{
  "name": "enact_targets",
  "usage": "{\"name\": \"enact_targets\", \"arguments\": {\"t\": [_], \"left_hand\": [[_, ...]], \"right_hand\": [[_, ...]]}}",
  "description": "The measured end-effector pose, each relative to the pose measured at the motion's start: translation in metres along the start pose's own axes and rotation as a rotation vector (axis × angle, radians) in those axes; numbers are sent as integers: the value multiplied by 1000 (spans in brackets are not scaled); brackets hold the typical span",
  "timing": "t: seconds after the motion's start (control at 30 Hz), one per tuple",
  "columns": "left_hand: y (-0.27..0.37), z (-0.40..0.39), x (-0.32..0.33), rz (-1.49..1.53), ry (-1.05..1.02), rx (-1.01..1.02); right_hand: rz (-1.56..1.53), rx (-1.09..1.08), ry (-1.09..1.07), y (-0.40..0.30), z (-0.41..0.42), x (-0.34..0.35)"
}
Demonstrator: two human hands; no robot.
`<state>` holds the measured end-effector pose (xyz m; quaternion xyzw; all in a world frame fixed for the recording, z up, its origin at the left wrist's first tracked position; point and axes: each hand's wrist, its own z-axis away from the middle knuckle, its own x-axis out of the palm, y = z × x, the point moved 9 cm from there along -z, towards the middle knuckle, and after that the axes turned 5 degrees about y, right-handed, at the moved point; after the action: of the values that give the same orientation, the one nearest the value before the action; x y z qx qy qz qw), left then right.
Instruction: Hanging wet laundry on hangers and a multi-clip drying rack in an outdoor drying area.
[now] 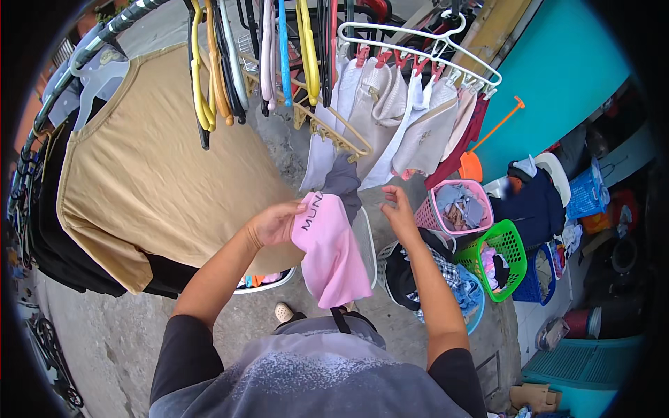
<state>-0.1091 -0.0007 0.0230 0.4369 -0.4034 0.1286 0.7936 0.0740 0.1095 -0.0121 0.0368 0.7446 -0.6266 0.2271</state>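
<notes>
Gripped at its top edge, a pink cloth (337, 251) with dark lettering hangs from my left hand (277, 222). To its right, my right hand (398, 211) is raised with fingers apart and nothing between them. Just behind the pink cloth, a dark grey cloth (342, 180) hangs below a tan plastic clip hanger (334, 137). A white hanger (418, 44) with red and white clips carries several light cloths (376, 99). On the left, a large tan shirt (172, 157) hangs on a pale hanger (96, 83).
Several coloured empty hangers (308, 52) hang overhead from a rack rail (112, 28). At right stand a pink basket (453, 230), a green basket (515, 261) and a blue basket (549, 282) of clothes. An orange long-handled scoop (470, 166) leans by the teal wall (554, 78).
</notes>
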Motion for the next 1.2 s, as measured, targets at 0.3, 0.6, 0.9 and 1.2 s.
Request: {"name": "enact_targets", "arguments": {"t": [0.3, 0.6, 0.9, 1.2], "left_hand": [[-89, -54, 1, 1910, -231, -224], [-68, -70, -48, -108, 179, 179], [-29, -56, -63, -6, 236, 194], [33, -50, -27, 35, 340, 367]], "right_hand": [[-883, 632, -222, 21, 49, 49], [-829, 652, -90, 23, 39, 41], [-1045, 349, 257, 14, -7, -56], [-1320, 327, 200, -4, -19, -65]]}}
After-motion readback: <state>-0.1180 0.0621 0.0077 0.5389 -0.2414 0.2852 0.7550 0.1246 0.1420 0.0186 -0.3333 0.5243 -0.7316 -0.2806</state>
